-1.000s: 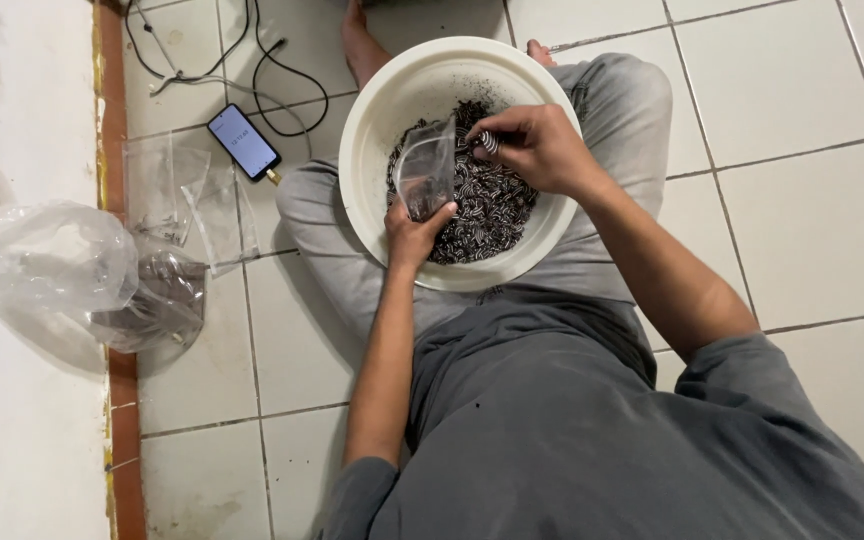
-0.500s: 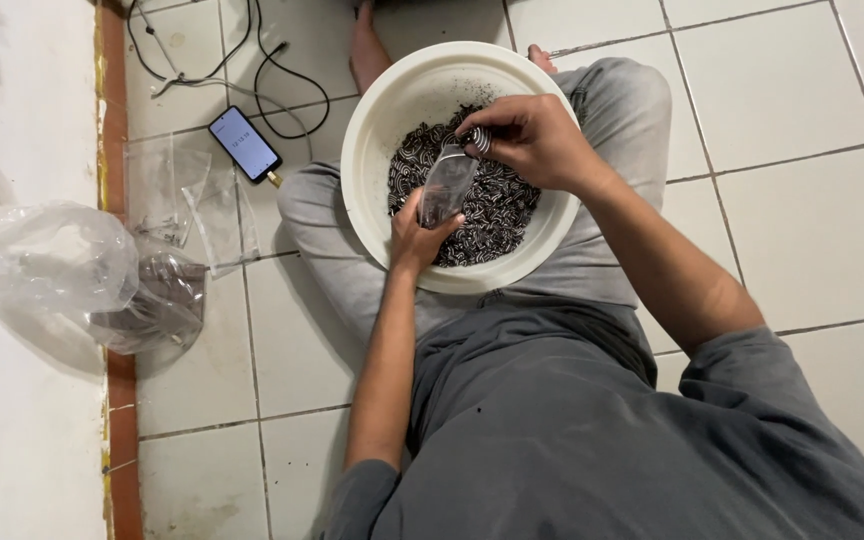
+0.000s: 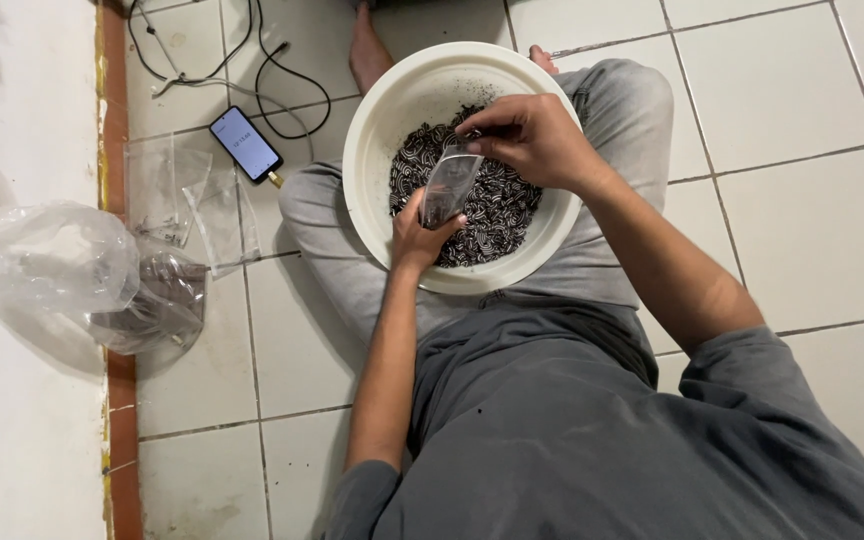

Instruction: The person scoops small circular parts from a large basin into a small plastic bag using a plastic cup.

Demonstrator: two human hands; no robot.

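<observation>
A small clear plastic pouch [image 3: 449, 186] hangs over the middle of the white bowl [image 3: 372, 170] on the person's lap, its long axis tilted from its lower end at about 7 o'clock to its open mouth at about 1 o'clock. The left hand [image 3: 414, 238] has its grip closed round the pouch's lower end, and the right hand [image 3: 532, 135] pinches the mouth at the top with fingertips narrowed together, above the dark, white-streaked pieces [image 3: 497, 215] filling the bowl. On the tiled floor at 9 o'clock lie a phone [image 3: 245, 144] with its cable, empty clear bags [image 3: 187, 200] and a large part-filled plastic bag [image 3: 82, 275].
</observation>
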